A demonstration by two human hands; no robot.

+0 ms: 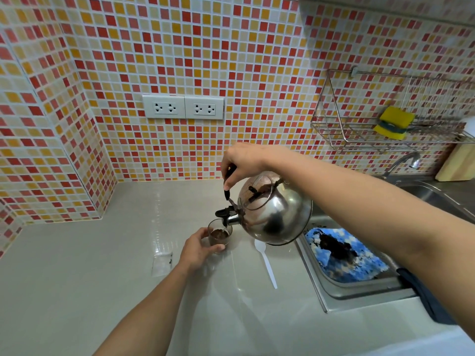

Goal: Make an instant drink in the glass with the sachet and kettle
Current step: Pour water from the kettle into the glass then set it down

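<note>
Right hand (243, 160) clenched around the black handle of a stainless-steel whistling kettle (276, 211), which is tilted with its spout directly over a small clear glass (219, 235). Left hand (198, 249) wraps the glass from the near-left side, fingers curled against its wall; the glass stands on the grey countertop (102, 265) just left of the inset hob and holds brown contents. Clear, opened sachet (162, 263) lies flat on the countertop, left of the hand. White plastic spoon (266, 263) lies between glass and hob edge. No legible writing on any item.
</note>
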